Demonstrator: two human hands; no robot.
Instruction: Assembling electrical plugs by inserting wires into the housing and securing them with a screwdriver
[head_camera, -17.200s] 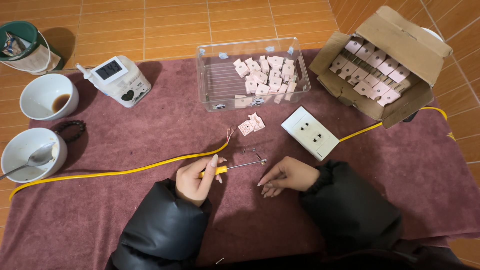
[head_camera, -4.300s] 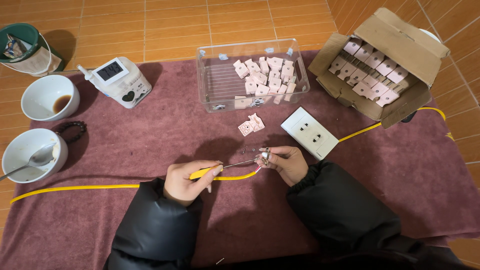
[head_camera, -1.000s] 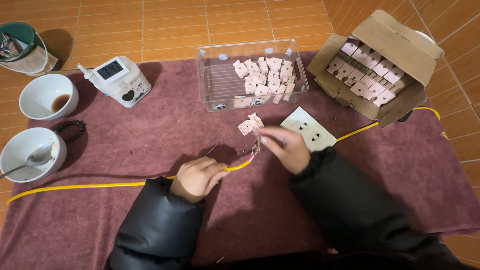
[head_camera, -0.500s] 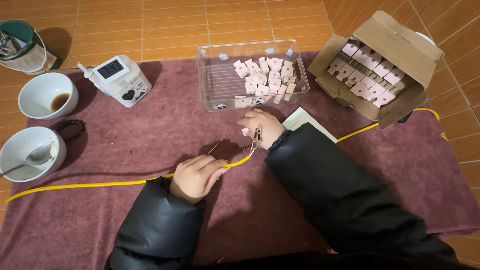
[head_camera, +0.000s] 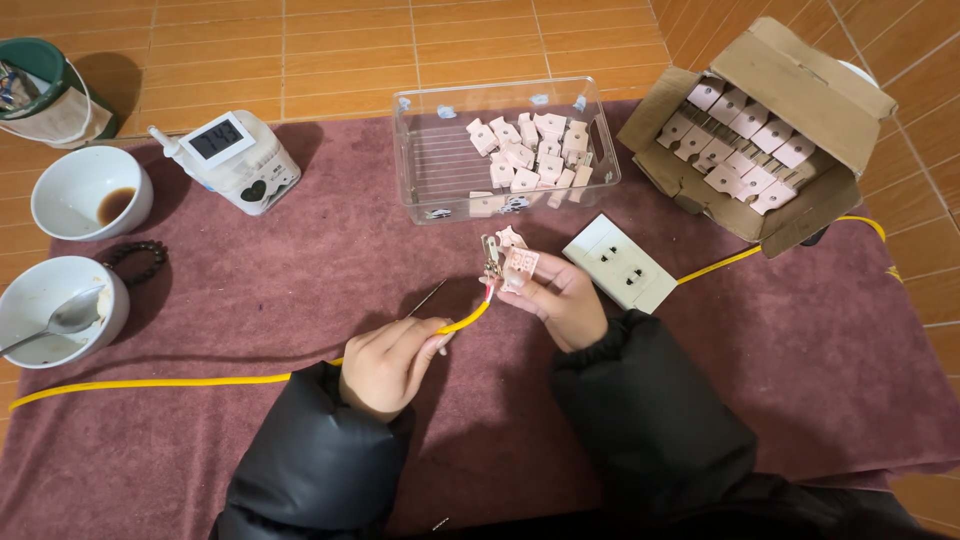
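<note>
L hand (head_camera: 388, 362) closed on yellow wire (head_camera: 300, 372) plus a thin tool, held low over the cloth (head_camera: 250, 280). R hand (head_camera: 556, 297) pinches pink part (head_camera: 519, 266) at wire's bare end, just in front of the bin (head_camera: 420, 170). Risk, judged: R grip is fingertips only; a tug from L could pull the end out or drop the part. Tool tip sits near the fingers; slip poss.

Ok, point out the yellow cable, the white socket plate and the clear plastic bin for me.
yellow cable (head_camera: 180, 381), head view, on its bare run over the cloth.
white socket plate (head_camera: 620, 262), head view, middle of its face.
clear plastic bin (head_camera: 436, 165), head view, bare floor of the bin.
</note>
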